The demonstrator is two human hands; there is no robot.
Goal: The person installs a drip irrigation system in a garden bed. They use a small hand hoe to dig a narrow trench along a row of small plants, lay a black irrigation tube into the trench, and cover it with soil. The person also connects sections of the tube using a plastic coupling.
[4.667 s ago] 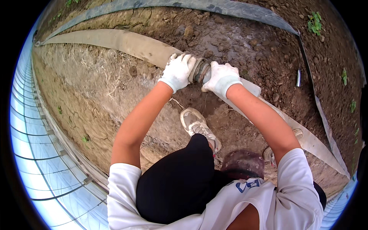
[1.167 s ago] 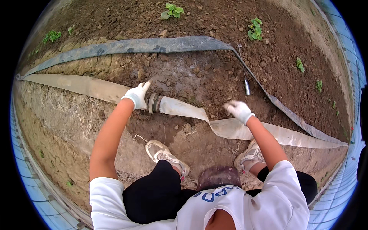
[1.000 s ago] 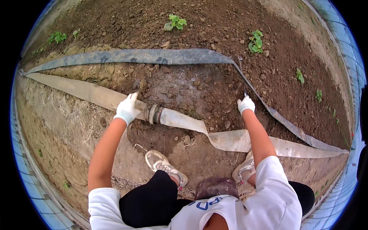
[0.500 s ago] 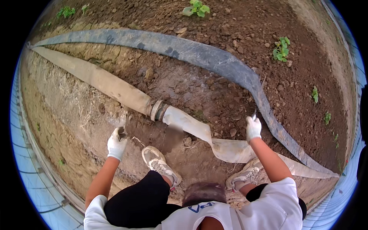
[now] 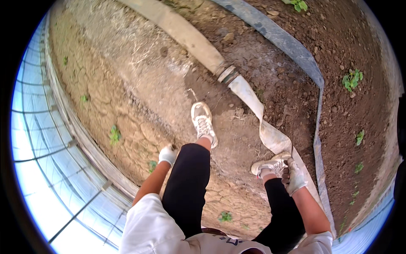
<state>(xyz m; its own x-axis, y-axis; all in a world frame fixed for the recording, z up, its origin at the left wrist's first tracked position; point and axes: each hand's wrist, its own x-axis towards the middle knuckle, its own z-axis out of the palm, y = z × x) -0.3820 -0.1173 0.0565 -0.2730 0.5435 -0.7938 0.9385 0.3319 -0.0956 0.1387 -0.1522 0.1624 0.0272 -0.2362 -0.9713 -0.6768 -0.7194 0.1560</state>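
My left hand (image 5: 167,155), in a white glove, hangs beside my left knee over dry, cracked soil. Its fingers are curled, and whatever they may hold is hidden. My right hand (image 5: 294,177), in a soiled white glove, is closed near my right shoe (image 5: 270,165). A thin, dark, narrow tool (image 5: 292,147) sticks up from its fist; I cannot tell its kind. Close by lies a flat, pale hose (image 5: 253,101), twisted near the shoe. A ring-shaped coupling (image 5: 228,75) joins it to a tan flat hose (image 5: 182,31).
A grey-blue flat hose (image 5: 292,46) curves along the right over dark, crumbly soil. Small green plants (image 5: 352,80) grow on that side, others (image 5: 114,134) on the left. Clear sheeting on a frame (image 5: 55,178) borders the left. My left shoe (image 5: 203,122) is ahead on bare soil.
The view has turned, so the hoses now appear higher and farther right. Both hands have come lower, nearer my legs. My legs are now straighter and farther apart.
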